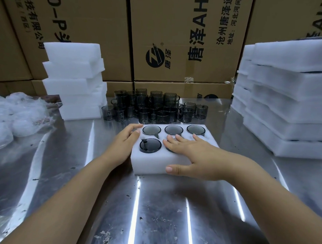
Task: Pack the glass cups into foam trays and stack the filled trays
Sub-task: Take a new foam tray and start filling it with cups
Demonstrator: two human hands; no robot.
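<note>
Scratched, mirror-bright steel table [159, 213]; printed cardboard boxes [181, 39] walling the back.

R hand [194, 153]: fingers [181, 140] straight, spread, lying flat on top of the white foam tray [150, 164], thumb laid along tray's near wall. Nothing clenched, nothing grasped.

L hand [124, 141]: fingertips [137, 131] loosely bent, touching tray's far-left corner, palm beside the left wall. Relaxed too, no grip.

Tray mid-table: thick rectangular block, soft matte, fine-pored, w/ round holes & narrow handle slots. Sunk in the holes, rims up, smoky grey glass cups [150, 145], smooth & shiny. Five rims visible, front-middle one partly under R fingers. Front-right hole hidden by the palm, can't tell if filled.

Just behind tray, loose cups [152, 105]: same grey glass, cylindrical w/ small loop handles, crowded together, some two layers high. Left of those, uneven pile of plain foam blocks [76, 82], edges out of line. Crumpled clear plastic film [15, 116] at left edge. R side: tall stack of foam trays [283, 99], dark slivers showing between some layers.
</note>
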